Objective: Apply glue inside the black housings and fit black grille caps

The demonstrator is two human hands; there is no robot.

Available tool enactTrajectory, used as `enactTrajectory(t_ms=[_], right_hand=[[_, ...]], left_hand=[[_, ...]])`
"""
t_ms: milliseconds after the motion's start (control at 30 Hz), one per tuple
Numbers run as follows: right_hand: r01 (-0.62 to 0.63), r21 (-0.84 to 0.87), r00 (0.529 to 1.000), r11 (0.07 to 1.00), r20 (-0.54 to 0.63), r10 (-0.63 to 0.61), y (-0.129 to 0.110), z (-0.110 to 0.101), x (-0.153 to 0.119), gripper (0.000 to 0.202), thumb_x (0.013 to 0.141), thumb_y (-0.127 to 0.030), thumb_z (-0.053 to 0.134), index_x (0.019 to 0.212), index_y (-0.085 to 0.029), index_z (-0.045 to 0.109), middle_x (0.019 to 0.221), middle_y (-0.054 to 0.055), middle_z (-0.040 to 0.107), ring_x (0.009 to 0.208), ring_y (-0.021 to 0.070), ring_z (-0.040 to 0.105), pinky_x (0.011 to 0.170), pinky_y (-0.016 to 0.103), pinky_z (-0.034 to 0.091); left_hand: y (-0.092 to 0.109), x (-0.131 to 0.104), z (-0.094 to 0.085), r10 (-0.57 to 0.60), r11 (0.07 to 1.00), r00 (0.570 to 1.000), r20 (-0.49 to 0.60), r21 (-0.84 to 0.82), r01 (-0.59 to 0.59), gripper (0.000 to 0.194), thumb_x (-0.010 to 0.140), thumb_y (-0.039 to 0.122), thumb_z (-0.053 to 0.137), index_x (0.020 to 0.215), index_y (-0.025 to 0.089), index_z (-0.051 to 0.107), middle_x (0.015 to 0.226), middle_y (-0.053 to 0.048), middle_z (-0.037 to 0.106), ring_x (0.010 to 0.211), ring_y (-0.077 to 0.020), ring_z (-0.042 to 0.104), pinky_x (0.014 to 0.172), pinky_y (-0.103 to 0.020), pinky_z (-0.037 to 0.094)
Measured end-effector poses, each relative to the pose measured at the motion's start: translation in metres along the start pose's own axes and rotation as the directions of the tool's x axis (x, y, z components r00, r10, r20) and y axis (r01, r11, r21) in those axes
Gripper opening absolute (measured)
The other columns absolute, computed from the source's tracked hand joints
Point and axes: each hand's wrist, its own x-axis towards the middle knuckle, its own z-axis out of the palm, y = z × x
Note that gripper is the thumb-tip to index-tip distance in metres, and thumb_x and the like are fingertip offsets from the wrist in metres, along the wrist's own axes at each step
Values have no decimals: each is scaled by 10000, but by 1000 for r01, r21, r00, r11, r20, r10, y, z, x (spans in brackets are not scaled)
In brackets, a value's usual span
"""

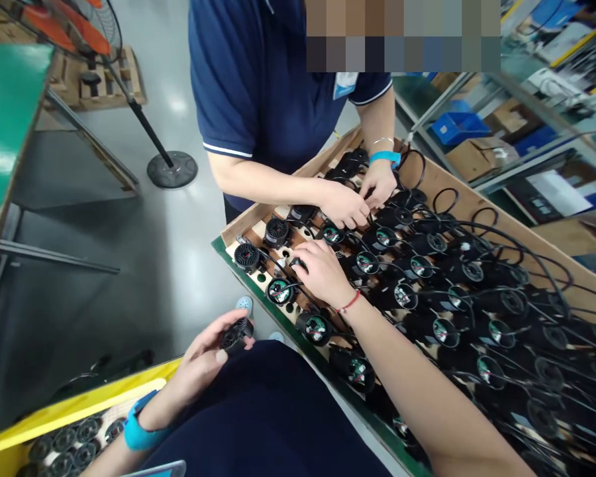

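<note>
My left hand (201,358) is closed around a black round slotted cap (236,333), held in front of my body off the tray's near edge. My right hand (320,270) reaches over the wooden tray (238,228), fingers curled down by a small dark piece (299,264); what they grip is mostly hidden. Around it stand black cylindrical housings with black cables. One open housing (279,290) shows a green circuit board with wires. Slotted caps like the one I hold sit on two nearby units, a corner one (247,256) and its neighbour (277,232).
Across the tray, a co-worker (278,86) works with both hands (350,202) among the housings, close to my right hand. A yellow bin (79,414) with several black round parts is at lower left. A fan stand (172,169), green table (14,119) and shelves (477,165) surround us.
</note>
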Motion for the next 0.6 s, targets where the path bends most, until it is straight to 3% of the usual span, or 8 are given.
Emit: enactTrajectory(t_ms=[233, 600], right_hand=[[36, -81, 993, 996, 111, -27, 3, 7, 11, 171, 877, -209, 543, 985, -193, 676, 1071, 67, 660, 1078, 261, 482, 914, 406, 374], [10, -198, 963, 980, 266, 44, 0, 19, 28, 194, 850, -278, 564, 966, -226, 710, 1029, 56, 699, 1029, 253, 512, 903, 401, 282]], left_hand=[[4, 3, -1, -23, 968, 999, -35, -251, 14, 534, 671, 278, 648, 1191, 159, 644, 1105, -103, 614, 828, -171, 576, 676, -264, 481], [3, -1, -4, -95, 951, 994, -44, -299, 78, 552, 649, 275, 670, 1186, 144, 661, 1085, -122, 627, 829, -188, 554, 721, -287, 474]])
